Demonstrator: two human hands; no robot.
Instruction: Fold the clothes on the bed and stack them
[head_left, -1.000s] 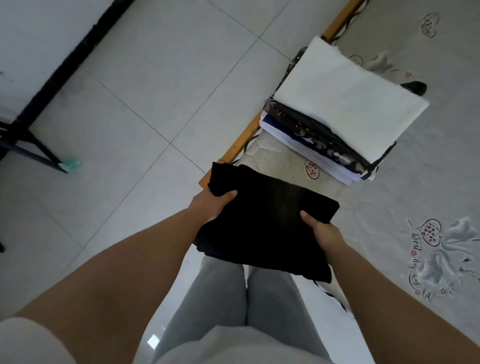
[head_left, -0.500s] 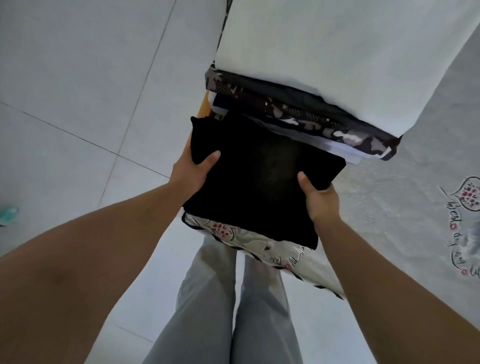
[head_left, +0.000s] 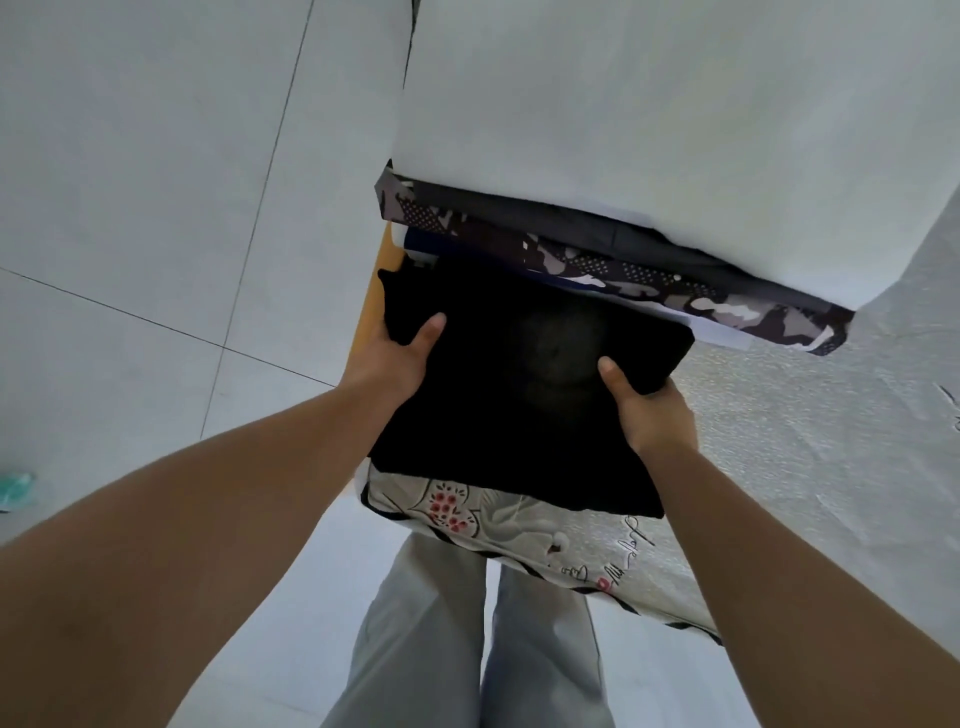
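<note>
A folded black garment (head_left: 519, 384) is held flat in front of me, over the bed's corner. My left hand (head_left: 392, 358) grips its left edge, thumb on top and fingers hidden beneath. My right hand (head_left: 649, 405) grips its right edge the same way. Just beyond it stands a stack of folded clothes: a white piece (head_left: 649, 114) on top, a camouflage-patterned one (head_left: 623, 265) under it, with navy and white layers lower down. The black garment's far edge reaches the base of the stack.
The bed (head_left: 810, 441) has a grey sheet with printed flowers and script, and an orange wooden frame edge (head_left: 371, 306) at its left. Pale floor tiles (head_left: 156, 208) lie to the left. My grey-trousered legs (head_left: 467, 639) stand at the bed corner.
My view and both hands have moved closer to the stack, carrying the black garment forward until its far edge meets the stack's base. The grip of both hands is unchanged.
</note>
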